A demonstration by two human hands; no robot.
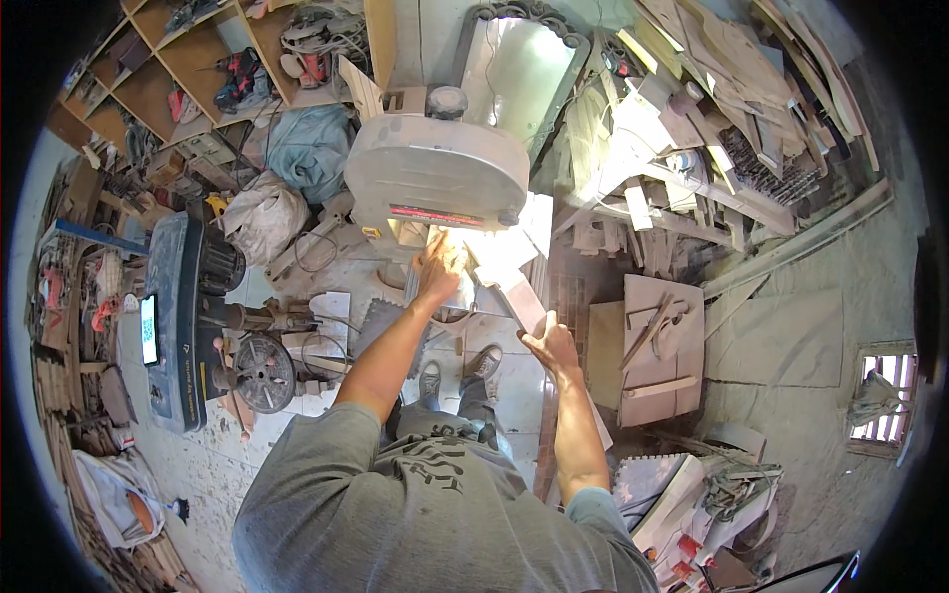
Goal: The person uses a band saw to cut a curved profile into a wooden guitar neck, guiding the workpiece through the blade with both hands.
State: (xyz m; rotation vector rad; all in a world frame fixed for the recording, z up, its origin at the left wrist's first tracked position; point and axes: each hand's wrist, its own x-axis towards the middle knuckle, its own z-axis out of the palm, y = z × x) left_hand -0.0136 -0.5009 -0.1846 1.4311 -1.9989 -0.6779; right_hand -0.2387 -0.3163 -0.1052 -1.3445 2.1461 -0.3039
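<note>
In front of me stands a large grey machine with a rounded housing, apparently a bandsaw [435, 173]; a bright light glares on its table. My right hand [554, 348] is closed on the near end of a narrow wooden board [522, 299], whose far end runs into the glare under the housing. My left hand [441, 269] lies on the lit table left of the board, fingers stretched forward under the housing's edge. Glare hides where its fingertips touch and where the blade is.
A drill press [178, 316] with a phone [149, 329] on it stands at left. Wooden shelves [173, 59] hold power tools at the back left. Wood offcuts [712, 119] are heaped at the back right. A panel [664, 341] with wood pieces lies to the right.
</note>
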